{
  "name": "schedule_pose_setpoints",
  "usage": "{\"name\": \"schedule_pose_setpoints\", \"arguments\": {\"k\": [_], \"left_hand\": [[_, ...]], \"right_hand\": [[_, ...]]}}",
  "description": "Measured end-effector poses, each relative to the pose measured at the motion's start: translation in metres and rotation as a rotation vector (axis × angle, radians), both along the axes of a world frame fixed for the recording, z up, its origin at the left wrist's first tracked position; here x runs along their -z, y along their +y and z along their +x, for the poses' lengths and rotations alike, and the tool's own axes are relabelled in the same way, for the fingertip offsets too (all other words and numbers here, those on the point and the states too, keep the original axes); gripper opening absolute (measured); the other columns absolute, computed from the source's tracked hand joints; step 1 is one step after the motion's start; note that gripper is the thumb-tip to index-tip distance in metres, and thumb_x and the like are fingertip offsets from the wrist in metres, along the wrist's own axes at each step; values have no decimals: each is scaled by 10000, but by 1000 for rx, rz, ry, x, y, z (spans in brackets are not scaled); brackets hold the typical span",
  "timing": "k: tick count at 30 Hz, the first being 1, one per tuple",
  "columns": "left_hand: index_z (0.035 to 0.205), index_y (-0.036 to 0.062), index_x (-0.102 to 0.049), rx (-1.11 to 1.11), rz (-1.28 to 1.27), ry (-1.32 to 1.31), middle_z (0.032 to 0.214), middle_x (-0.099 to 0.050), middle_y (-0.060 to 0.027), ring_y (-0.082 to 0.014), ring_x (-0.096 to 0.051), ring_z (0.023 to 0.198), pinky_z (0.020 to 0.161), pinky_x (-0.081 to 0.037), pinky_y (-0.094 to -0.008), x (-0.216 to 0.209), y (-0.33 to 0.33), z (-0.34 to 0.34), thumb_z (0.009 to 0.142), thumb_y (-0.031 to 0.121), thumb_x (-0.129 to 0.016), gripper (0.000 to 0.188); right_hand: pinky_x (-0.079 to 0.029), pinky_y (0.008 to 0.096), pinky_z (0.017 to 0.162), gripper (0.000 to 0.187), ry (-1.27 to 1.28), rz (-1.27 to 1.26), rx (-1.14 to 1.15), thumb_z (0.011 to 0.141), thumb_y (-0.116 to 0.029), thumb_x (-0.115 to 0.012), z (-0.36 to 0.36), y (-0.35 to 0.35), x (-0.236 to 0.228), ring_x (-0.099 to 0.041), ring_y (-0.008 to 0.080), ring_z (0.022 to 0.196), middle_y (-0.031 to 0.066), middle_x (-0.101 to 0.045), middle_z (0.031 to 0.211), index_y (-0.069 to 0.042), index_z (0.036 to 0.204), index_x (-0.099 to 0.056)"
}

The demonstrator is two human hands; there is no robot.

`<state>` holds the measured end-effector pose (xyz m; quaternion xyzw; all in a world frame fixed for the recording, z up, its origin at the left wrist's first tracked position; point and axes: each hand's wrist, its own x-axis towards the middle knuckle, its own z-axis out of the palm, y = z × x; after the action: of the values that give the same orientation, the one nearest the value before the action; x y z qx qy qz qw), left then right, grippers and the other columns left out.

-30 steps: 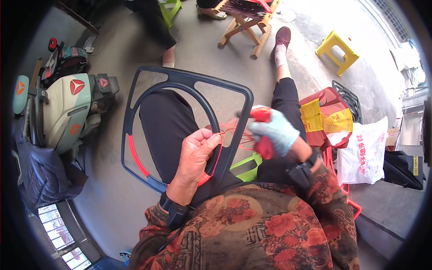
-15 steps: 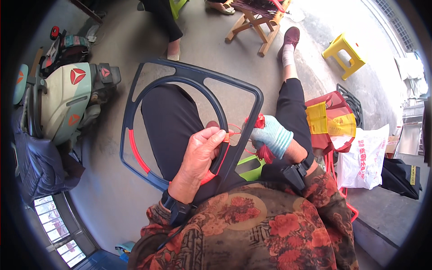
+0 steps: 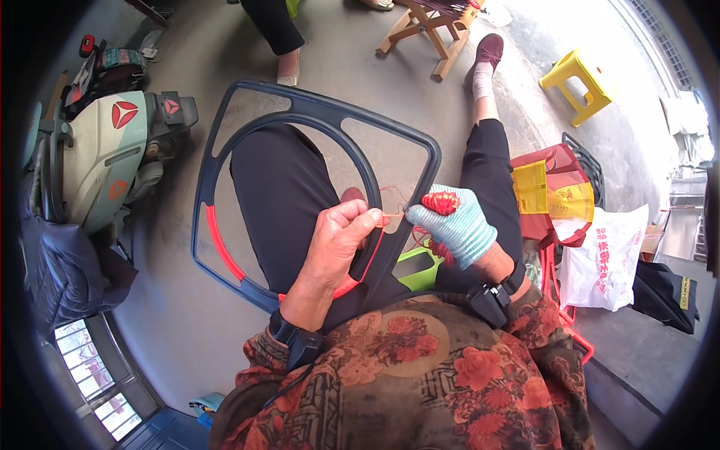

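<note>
Across my lap lies a dark blue frame (image 3: 427,154), four-cornered with a round ring inside. Red cord wrapping (image 3: 223,244) covers part of the ring at its lower left and bottom. My bare left hand (image 3: 335,244) is closed around the ring's right side, thumb and forefinger pinching the cord there. Just right of the frame, my right hand (image 3: 457,229), in a light blue striped knit glove, grips a bundle of red cord (image 3: 441,203). A thin strand of cord (image 3: 394,216) runs between both hands, and loose loops hang below the right one.
A pale scooter (image 3: 105,154) stands at the left. A wooden folding stool (image 3: 429,34) and another person's leg (image 3: 274,26) are ahead. At the right are a yellow stool (image 3: 577,84), a red bag (image 3: 551,195) and a white plastic bag (image 3: 604,259). Something bright green (image 3: 420,270) shows beneath me.
My right hand has turned, bringing the cord bundle up to face me, and shifted slightly right. The strand between the hands has moved. The frame sits slightly further left and higher in view.
</note>
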<state>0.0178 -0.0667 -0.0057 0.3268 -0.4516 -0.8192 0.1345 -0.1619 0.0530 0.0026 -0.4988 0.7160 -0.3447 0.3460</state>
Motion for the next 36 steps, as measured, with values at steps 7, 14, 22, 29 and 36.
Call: {"name": "schedule_pose_setpoints", "arguments": {"k": [7, 14, 22, 29, 36], "left_hand": [[829, 52, -671, 53, -148, -83, 703, -565, 84, 27, -374, 583, 518, -285, -166, -8, 1, 4, 936, 207, -627, 193], [906, 23, -664, -34, -151, -31, 769, -660, 22, 4, -552, 647, 556, -411, -157, -12, 6, 2, 940, 105, -625, 96], [1129, -36, -589, -187, -1129, 145, 971, -676, -126, -108, -655, 706, 593, -509, -202, -31, 29, -11, 822, -76, -653, 316], [1369, -19, -465, 523, -873, 178, 898, -677, -52, -99, -605, 724, 630, -474, -214, -46, 31, -21, 816, -48, -619, 575], [1279, -38, -515, 429, -574, 166, 694, -595, 7, -73, -572, 681, 692, -452, -221, -43, 14, -9, 856, -34, -559, 425]], "right_hand": [[-523, 348, 633, 93, 429, -203, -164, 826, -214, -698, 0, 6, 4, -618, 237, 664, 45, -610, 754, -144, 886, -686], [-498, 328, 630, 181, 93, -57, -31, 848, -225, -723, -9, 12, -4, -605, 206, 643, 49, -625, 701, -58, 819, -659], [-536, 255, 668, 165, -214, 59, 137, 853, -210, -721, -7, 60, -44, -650, 94, 659, 42, -692, 737, -50, 891, -709], [-540, 271, 578, 272, -278, 118, 26, 867, -294, -718, -3, 52, -45, -689, 130, 626, 68, -651, 648, -26, 876, -666], [-474, 213, 518, 223, -645, 54, 250, 859, -229, -696, -23, 59, -59, -566, 79, 541, 61, -688, 882, -26, 952, -686]]}}
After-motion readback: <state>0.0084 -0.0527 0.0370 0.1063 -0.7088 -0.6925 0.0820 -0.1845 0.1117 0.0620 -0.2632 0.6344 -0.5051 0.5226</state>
